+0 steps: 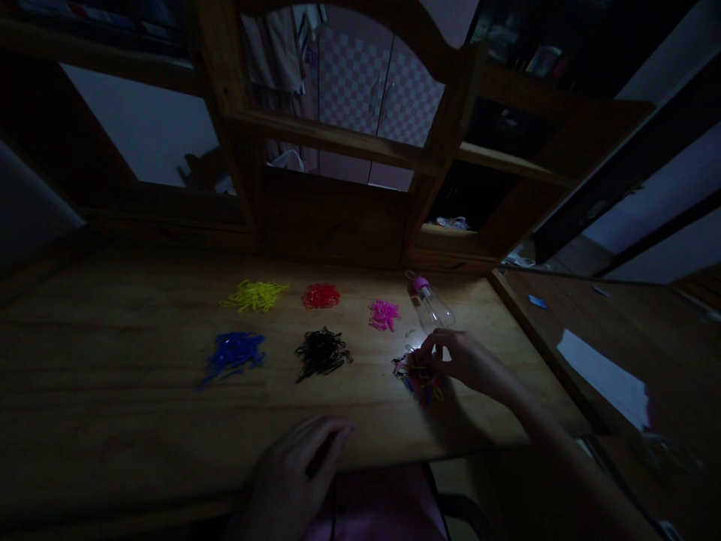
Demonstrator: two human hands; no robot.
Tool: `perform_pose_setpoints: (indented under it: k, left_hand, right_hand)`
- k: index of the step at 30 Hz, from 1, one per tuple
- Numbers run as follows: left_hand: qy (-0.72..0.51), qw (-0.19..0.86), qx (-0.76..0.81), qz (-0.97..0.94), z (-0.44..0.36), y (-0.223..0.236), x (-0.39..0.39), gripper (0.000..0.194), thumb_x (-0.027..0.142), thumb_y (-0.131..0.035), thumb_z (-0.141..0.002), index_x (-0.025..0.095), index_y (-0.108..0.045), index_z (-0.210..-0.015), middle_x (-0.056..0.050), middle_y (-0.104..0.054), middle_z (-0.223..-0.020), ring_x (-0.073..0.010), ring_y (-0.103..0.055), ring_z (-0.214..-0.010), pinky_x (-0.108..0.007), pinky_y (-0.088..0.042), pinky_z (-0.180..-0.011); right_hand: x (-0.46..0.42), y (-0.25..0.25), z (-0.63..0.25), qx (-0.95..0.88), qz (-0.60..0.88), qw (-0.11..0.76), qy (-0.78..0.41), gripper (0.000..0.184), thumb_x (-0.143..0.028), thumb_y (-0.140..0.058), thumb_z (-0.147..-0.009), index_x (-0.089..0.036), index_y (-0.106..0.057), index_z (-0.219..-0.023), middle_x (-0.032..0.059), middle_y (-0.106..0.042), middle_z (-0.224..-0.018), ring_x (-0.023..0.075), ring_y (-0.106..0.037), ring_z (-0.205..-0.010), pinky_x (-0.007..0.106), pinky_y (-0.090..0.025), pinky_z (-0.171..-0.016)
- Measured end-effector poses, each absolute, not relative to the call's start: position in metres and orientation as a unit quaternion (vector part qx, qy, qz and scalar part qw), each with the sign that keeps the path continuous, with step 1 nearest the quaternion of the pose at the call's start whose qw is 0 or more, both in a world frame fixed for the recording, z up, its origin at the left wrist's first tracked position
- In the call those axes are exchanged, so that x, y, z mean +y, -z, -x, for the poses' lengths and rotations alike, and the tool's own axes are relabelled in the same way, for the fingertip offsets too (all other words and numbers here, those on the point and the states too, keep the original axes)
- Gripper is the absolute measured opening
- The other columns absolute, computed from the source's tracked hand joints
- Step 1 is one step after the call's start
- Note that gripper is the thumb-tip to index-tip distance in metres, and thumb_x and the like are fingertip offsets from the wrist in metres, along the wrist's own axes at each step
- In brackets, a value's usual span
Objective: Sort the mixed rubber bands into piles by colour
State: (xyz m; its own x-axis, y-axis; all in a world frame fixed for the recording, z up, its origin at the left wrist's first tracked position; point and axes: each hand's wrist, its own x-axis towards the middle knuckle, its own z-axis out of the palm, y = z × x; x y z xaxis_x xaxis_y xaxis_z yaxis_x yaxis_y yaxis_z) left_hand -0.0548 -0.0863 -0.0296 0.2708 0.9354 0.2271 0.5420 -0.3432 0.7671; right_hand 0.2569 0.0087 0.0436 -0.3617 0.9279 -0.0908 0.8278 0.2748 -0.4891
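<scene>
My right hand is over a mixed-colour pile of small looped pieces, which look like paper clips or elastic bands. Its thumb and fingertips are pinched together at the pile's upper edge, and what lies between them is hidden. My left hand rests at the table's front edge, loosely curved, thumb apart from the fingers, with nothing visible in it. Similar pieces lie sorted by colour: a yellow pile, a red pile, a pink pile, a blue pile and a black pile.
Behind my right hand a clear bottle with a pink cap lies on the wooden table. A wooden shelf unit rises at the back. On a second surface to the right lie a white paper and a small blue card.
</scene>
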Motion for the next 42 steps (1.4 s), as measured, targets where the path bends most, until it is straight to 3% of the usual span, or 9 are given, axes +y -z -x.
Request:
perform_pose_setpoints:
  k: [10, 19, 24, 29, 34, 39, 42]
  left_hand:
    - [-0.344, 0.287, 0.503, -0.739, 0.055, 0.026, -0.088, 0.017, 0.029, -0.053, -0.093, 0.028, -0.071, -0.095, 0.001, -0.076, -0.096, -0.0158, -0.072, -0.087, -0.021, -0.056, -0.078]
    - [-0.34, 0.28, 0.509, -0.739, 0.055, 0.029, -0.086, 0.016, 0.031, -0.054, -0.093, 0.03, -0.07, -0.097, 0.003, -0.075, -0.097, -0.0151, -0.071, -0.089, -0.021, -0.056, -0.081]
    - [-0.324, 0.293, 0.508, -0.742, 0.057, 0.033, -0.089, 0.016, 0.032, -0.053, -0.094, 0.03, -0.068, -0.099, 0.003, -0.074, -0.1, -0.0146, -0.07, -0.093, -0.022, -0.054, -0.085]
    - [-0.324, 0.303, 0.509, -0.738, 0.056, 0.032, -0.088, 0.018, 0.032, -0.051, -0.095, 0.028, -0.067, -0.099, 0.001, -0.074, -0.1, -0.0153, -0.07, -0.092, -0.023, -0.055, -0.085]
    - [-0.324, 0.307, 0.513, -0.733, 0.055, 0.03, -0.089, 0.018, 0.032, -0.051, -0.095, 0.027, -0.068, -0.099, -0.001, -0.074, -0.101, -0.0163, -0.07, -0.093, -0.024, -0.055, -0.084]
    - [-0.34, 0.316, 0.507, -0.726, 0.053, 0.022, -0.087, 0.019, 0.032, -0.051, -0.094, 0.026, -0.069, -0.095, -0.001, -0.075, -0.097, -0.0175, -0.071, -0.089, -0.024, -0.056, -0.08]
    - [-0.349, 0.337, 0.505, -0.714, 0.052, 0.019, -0.087, 0.018, 0.033, -0.053, -0.093, 0.027, -0.07, -0.094, 0.0, -0.075, -0.092, -0.0174, -0.071, -0.086, -0.024, -0.055, -0.079]
  right_hand:
    - [0.013, -0.042, -0.25, -0.776, 0.575, 0.068, -0.25, 0.016, -0.01, -0.062, -0.071, -0.018, -0.066, -0.084, 0.0027, -0.068, -0.081, 0.0151, -0.061, -0.07, 0.024, -0.045, -0.062]
    - [0.008, -0.044, -0.269, -0.764, 0.552, 0.145, -0.3, 0.011, -0.015, -0.058, -0.081, -0.018, -0.063, -0.091, 0.002, -0.068, -0.081, 0.014, -0.063, -0.07, 0.024, -0.047, -0.062]
    - [0.01, -0.042, -0.257, -0.787, 0.538, 0.165, -0.255, 0.009, -0.017, -0.058, -0.086, -0.018, -0.064, -0.093, 0.0023, -0.068, -0.081, 0.014, -0.062, -0.071, 0.024, -0.046, -0.064]
    - [0.018, -0.047, -0.233, -0.841, 0.487, 0.093, -0.214, 0.017, -0.011, -0.056, -0.086, -0.018, -0.066, -0.098, 0.0038, -0.068, -0.09, 0.0135, -0.061, -0.077, 0.023, -0.044, -0.069]
    - [0.033, -0.04, -0.218, -0.838, 0.52, -0.014, -0.167, 0.013, -0.008, -0.061, -0.076, -0.014, -0.066, -0.086, 0.0073, -0.067, -0.082, 0.016, -0.059, -0.07, 0.025, -0.039, -0.061]
    - [0.04, -0.034, -0.215, -0.829, 0.532, -0.006, -0.175, 0.005, -0.009, -0.064, -0.07, -0.014, -0.063, -0.072, 0.0092, -0.066, -0.072, 0.0179, -0.059, -0.064, 0.027, -0.036, -0.056]
    - [0.037, -0.041, -0.221, -0.821, 0.536, 0.018, -0.197, 0.008, -0.012, -0.063, -0.072, -0.016, -0.063, -0.079, 0.0055, -0.066, -0.073, 0.0159, -0.06, -0.063, 0.025, -0.039, -0.054]
